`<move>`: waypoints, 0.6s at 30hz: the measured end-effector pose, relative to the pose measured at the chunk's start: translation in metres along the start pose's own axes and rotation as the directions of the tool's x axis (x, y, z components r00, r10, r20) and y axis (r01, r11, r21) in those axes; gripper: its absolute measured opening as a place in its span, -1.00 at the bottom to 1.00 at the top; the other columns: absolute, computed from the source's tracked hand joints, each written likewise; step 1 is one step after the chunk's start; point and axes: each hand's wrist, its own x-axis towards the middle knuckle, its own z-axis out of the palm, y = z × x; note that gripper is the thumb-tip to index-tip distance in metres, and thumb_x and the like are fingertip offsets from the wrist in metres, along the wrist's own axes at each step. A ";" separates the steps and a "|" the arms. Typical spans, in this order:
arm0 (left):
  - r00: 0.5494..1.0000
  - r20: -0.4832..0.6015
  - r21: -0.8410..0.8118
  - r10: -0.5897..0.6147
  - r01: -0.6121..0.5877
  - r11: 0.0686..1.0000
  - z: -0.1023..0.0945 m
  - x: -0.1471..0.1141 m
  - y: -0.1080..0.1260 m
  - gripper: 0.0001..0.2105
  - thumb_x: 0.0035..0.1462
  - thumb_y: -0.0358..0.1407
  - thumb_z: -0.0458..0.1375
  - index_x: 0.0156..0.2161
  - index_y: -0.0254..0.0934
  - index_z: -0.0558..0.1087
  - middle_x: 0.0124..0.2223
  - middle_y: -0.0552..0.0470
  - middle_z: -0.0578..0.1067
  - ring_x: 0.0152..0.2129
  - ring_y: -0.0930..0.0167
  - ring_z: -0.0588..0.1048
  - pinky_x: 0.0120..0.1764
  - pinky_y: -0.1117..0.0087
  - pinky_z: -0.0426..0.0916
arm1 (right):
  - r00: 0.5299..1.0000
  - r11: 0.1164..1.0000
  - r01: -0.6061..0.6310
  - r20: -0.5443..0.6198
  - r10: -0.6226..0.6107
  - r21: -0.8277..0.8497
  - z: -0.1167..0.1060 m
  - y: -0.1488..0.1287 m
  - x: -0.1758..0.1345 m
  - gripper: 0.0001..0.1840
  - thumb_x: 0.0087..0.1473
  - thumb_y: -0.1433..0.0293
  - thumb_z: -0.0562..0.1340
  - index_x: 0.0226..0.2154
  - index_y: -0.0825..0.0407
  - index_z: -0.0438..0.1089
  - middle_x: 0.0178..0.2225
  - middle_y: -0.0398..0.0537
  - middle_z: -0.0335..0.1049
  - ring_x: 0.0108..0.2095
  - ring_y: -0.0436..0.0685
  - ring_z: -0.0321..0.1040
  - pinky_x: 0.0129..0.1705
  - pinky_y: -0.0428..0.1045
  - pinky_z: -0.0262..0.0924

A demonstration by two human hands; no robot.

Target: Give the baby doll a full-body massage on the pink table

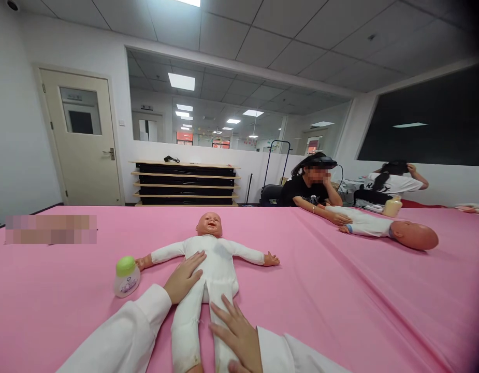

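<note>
A baby doll (219, 264) in a white cloth body lies on its back on the pink-covered table (317, 311). Its head points away from me and its arms are spread wide. My left hand (185, 277) lies flat on the doll's belly and hip, fingers stretched out. On the doll's leg at the right rests my right hand (239, 334), with its fingers spread. Beside the doll's hand at the left stands a clear bottle with a green cap (126, 277), apart from my own hands. A grey patch shows on the doll's chest.
Across the table at the right, a person in a black shirt (311, 189) rests a hand on a second doll (369, 223). A cream-coloured bottle (392, 206) stands behind it. Another person (394, 181) sits farther back. A low shelf (185, 184) stands against the wall.
</note>
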 end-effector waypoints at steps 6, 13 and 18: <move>1.000 0.006 0.010 -0.018 0.018 1.000 -0.002 0.000 0.002 -0.53 0.20 -0.16 -0.21 0.20 -0.19 0.02 0.26 0.10 -0.03 0.20 0.43 -0.09 0.19 0.22 -0.19 | 0.974 0.963 0.222 -0.009 -0.226 -0.151 0.013 -0.012 -0.008 -0.71 0.15 0.25 0.01 -0.05 -0.27 0.20 0.00 -0.36 0.28 0.15 -0.05 -0.02 0.20 0.18 -0.67; 0.997 0.079 0.032 -0.001 -0.002 0.999 -0.002 -0.039 0.027 -0.52 0.21 -0.10 -0.23 0.21 -0.14 -0.02 0.27 0.11 -0.13 0.21 0.37 -0.19 0.18 0.12 -0.28 | 0.984 0.972 0.176 0.009 -0.177 -0.153 0.005 -0.017 -0.003 -0.73 0.10 0.19 0.05 -0.12 -0.26 0.29 -0.03 -0.32 0.32 0.10 -0.04 0.10 0.23 0.14 -0.56; 0.957 0.194 0.082 0.214 -0.233 0.969 -0.004 -0.102 0.050 -0.60 0.20 -0.13 -0.17 0.16 0.06 0.07 0.24 0.18 -0.01 0.20 0.31 -0.10 0.16 0.03 -0.28 | 0.978 0.958 0.176 -0.071 -0.196 -0.228 -0.031 -0.023 0.001 -0.73 0.16 0.28 0.02 -0.10 -0.16 0.30 -0.03 -0.23 0.32 0.10 -0.02 0.10 0.23 0.12 -0.31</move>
